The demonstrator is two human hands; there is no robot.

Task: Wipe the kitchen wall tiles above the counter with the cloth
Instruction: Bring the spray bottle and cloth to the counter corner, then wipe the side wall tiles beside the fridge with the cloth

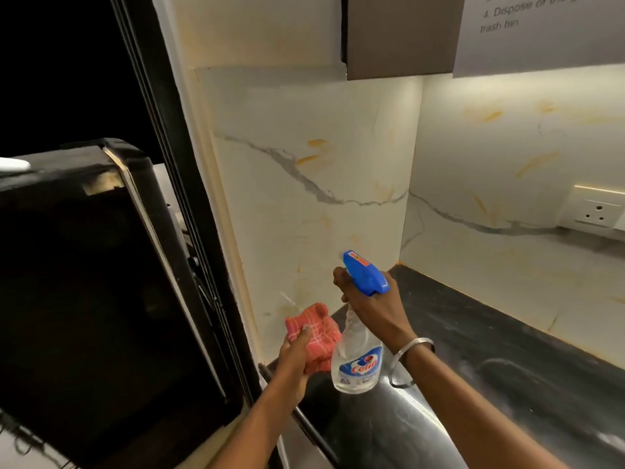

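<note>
Two hands raised at the stained side wall, spray first, cloth waiting.

Marble-look wall tiles (304,184) streaked with orange marks, largest surface and the target, meeting a second tiled wall at the corner above the dark counter (507,350). Held upright over the counter's near end: clear spray bottle (356,360), only a shallow pool of clear liquid at its base, blue nozzle aimed at the tiles, probably to wet them before wiping. Right hand (368,306) clenched round the bottle's neck, finger on the trigger. Left hand (294,353) closed on the bunched red checked cloth (313,333), kept low, near the tiles though apparently not touching, likely ready to follow the spray.
</note>
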